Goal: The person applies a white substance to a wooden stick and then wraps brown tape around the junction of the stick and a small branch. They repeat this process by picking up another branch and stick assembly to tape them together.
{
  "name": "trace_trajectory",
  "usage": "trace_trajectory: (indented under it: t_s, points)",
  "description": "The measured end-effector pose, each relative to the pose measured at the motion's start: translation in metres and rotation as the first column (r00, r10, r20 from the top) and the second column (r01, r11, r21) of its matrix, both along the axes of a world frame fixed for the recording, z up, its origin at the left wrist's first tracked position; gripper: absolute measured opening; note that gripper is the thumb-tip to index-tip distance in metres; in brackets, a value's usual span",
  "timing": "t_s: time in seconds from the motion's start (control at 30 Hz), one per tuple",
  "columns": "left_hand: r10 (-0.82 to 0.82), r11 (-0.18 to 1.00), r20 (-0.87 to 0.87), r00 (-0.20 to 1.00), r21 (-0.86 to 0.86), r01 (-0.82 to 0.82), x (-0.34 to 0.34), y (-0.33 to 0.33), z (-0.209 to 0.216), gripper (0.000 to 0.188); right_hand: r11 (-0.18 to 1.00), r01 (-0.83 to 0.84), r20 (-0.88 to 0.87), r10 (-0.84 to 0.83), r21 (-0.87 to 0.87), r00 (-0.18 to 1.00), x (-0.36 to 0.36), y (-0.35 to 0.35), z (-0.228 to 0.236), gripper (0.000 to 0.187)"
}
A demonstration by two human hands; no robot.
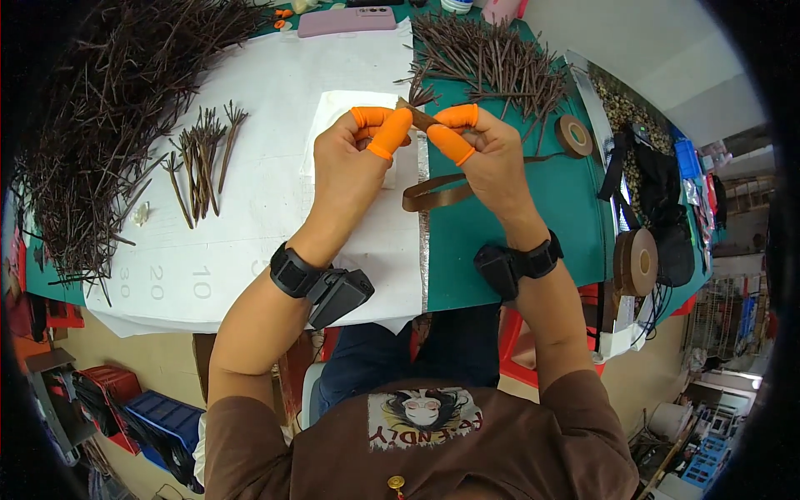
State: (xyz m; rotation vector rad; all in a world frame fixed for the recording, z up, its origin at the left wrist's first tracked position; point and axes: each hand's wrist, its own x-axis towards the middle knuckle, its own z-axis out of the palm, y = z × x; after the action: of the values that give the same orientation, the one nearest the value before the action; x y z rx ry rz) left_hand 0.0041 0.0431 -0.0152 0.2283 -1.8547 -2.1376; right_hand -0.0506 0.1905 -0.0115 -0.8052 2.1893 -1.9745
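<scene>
Both hands meet over the middle of the table, with orange finger cots on thumbs and forefingers. My left hand (pixel 354 158) pinches a dark branched twig (pixel 422 93), whose tips stick out beyond the fingers. Between the fingertips shows a short piece of brown tape (pixel 422 119) against the twig; my right hand (pixel 487 150) is closed on it. A length of the same tape hangs in a loop (pixel 437 197) below the right hand, and a strip runs right toward a tape roll (pixel 575 136). Where exactly the tape touches the twig is hidden by the fingers.
A big heap of dark twigs (pixel 100 125) covers the left side; a small row of twigs (pixel 202 154) lies nearer. Another twig pile (pixel 500 67) is at the back right. A white pad (pixel 329 112) lies under the hands, a pink phone (pixel 346 22) behind, a larger tape roll (pixel 642 262) at right.
</scene>
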Motion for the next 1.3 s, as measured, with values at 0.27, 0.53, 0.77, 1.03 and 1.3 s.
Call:
trace_trajectory:
  t_s: [0.27, 0.53, 0.77, 1.03, 1.3]
  points:
    - [-0.024, 0.998, 0.015, 1.000, 0.057, 0.023, 0.001, -0.002, 0.001, 0.019, 1.000, -0.009, -0.011, 0.010, 0.022, 1.000, 0.000, 0.000, 0.001, 0.013]
    - [-0.027, 0.998, 0.000, 1.000, 0.062, 0.027, 0.002, -0.002, 0.002, 0.020, 0.995, -0.011, -0.019, 0.013, 0.101, 1.000, 0.001, 0.002, 0.004, 0.015]
    - [-0.017, 0.998, 0.002, 1.000, 0.055, 0.017, 0.001, -0.003, 0.001, 0.019, 0.997, -0.021, 0.005, 0.021, 0.076, 1.000, 0.002, 0.001, 0.004, 0.016]
    - [0.017, 0.998, 0.021, 1.000, 0.065, -0.018, 0.001, -0.003, 0.000, 0.018, 0.996, 0.037, 0.215, -0.018, -0.082, 0.976, 0.008, -0.004, 0.015, 0.017]
    - [0.023, 1.000, -0.024, 0.999, 0.011, -0.023, 0.002, 0.004, -0.004, 0.017, 0.998, 0.007, -0.044, -0.004, 0.057, 0.999, 0.004, -0.005, 0.002, 0.019]
